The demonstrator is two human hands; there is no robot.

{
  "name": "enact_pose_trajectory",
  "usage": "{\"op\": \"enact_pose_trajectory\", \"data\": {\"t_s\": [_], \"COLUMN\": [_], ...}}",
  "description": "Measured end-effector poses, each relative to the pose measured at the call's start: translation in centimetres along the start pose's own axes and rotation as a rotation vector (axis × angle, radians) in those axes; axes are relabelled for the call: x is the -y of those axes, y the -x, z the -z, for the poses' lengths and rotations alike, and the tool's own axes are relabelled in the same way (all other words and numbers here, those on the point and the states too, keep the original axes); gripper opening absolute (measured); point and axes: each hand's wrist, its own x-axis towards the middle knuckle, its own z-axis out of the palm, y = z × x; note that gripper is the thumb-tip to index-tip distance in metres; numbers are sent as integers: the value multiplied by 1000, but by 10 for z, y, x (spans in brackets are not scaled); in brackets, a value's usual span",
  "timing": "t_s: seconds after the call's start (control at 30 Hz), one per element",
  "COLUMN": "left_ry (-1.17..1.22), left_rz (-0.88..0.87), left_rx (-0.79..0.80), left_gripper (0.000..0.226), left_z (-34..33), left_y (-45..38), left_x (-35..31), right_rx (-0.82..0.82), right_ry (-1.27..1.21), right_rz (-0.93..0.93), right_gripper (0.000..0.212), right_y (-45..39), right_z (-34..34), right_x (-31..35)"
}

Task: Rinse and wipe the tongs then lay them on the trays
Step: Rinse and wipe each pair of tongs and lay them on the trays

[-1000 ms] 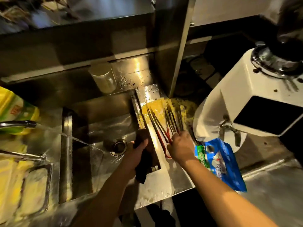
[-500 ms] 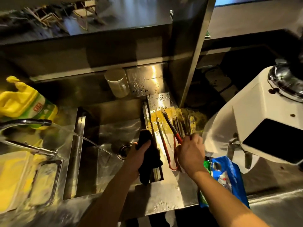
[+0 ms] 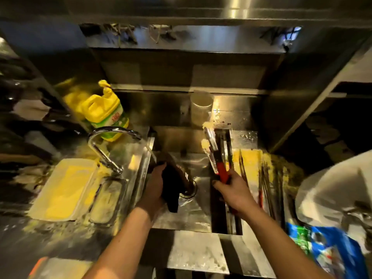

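Sink (image 3: pixel 193 216) was the landmark, steel, mid-frame. Left hand (image 3: pixel 154 188) was over the sink's left part, fingers curled round a dark cloth (image 3: pixel 171 190) that hung down from the grip, just beside the drain (image 3: pixel 190 191). Right hand (image 3: pixel 234 190) was over the sink's right edge, fingers wrapped round the red handle of the tongs (image 3: pixel 215 156); the tongs pointed away from the person, steel arms up over the sink's far right corner, arms slightly apart. More tongs (image 3: pixel 265 178) lay right of the sink on a yellow tray (image 3: pixel 251 158); count unclear, blurred. Faucet (image 3: pixel 112 141) stood left of the sink, spout aimed toward it, a thin stream of water running in near the left hand. Yellow bottle (image 3: pixel 104 111) stood behind the faucet, far left of the sink. Pale yellow tray (image 3: pixel 62 190) lay left of the sink, well apart. Clear cup (image 3: pixel 201 107) stood behind the sink on the ledge. Blue bag (image 3: pixel 326 252) lay near right of the sink, by a white machine (image 3: pixel 332 190).
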Motion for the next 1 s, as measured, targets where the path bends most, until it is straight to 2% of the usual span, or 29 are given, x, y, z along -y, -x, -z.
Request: {"op": "enact_pose_trajectory", "data": {"t_s": [0.07, 0.17, 0.23, 0.33, 0.4, 0.47, 0.53, 0.6, 0.7, 0.8, 0.9, 1.0], "left_ry": [36, 64, 98, 81, 30, -92, -276, -323, -298, -299, -422, -464], "left_rz": [-46, -55, -40, -32, -24, -94, -160, -157, -80, 49, 145, 98], "left_rx": [7, -90, -130, -80, -63, -184, -316, -364, -357, -315, -379, -445], "left_gripper": [38, 41, 41, 45, 43, 25, 30, 39, 44, 31, 48, 54], "left_z": [13, 30, 44, 50, 43, 33, 27, 25, 21, 9, 5, 3], "left_y": [0, -6, -15, -29, -38, -55, -73, -86, -94, -93, -101, -104], "left_x": [-19, -43, -54, -65, -67, -69, -74, -82, -75, -53, -63, -66], "right_rx": [141, 303, 353, 417, 436, 443, 464, 495, 473, 422, 415, 417], "right_ry": [-211, -382, -408, -351, -299, -332, -371, -357, -263, -280, -266, -223], "right_rz": [-80, -180, -229, -260, -270, -281, -301, -302, -288, -293, -295, -293], "right_gripper": [27, 45, 47, 49, 49, 44, 35, 26, 17, 25, 27, 24], "right_y": [-1, 2, 4, 4, 5, 6, 10, 14, 12, 4, 6, 5], "right_z": [-22, -53, -70, -89, -98, -107, -110, -105, -94, -95, -95, -91], "right_x": [7, 18, 27, 37, 45, 52, 56, 54, 55, 61, 56, 53]}}
